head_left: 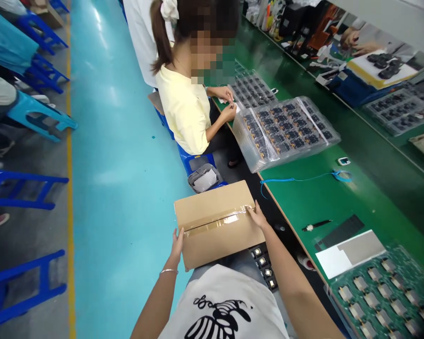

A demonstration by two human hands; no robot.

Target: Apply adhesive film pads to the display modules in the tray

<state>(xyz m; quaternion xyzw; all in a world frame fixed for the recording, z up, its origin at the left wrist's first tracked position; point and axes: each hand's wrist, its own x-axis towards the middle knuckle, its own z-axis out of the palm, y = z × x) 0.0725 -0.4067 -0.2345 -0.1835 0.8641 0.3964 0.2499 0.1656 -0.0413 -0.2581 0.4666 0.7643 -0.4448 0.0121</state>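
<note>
A closed cardboard box (215, 249) with clear tape along its middle seam is between my hands, just in front of my body. My left hand (177, 242) grips its left end, the thumb near the end of the seam. At the right end, my right hand (257, 217) holds the box with fingers along the side and thumb on the taped top. The fingers under the edges are partly hidden. Below the box's right corner, a black tray (264, 268) with several small square parts shows beside my lap.
A green workbench (293, 202) runs along the right, bearing stacked clear trays (286, 129), a blue wrist strap (342, 176), a pen (317, 225) and a tray of metal-topped parts (378, 292). A co-worker (185, 106) sits ahead. Blue stools (24, 188) stand left of the aisle.
</note>
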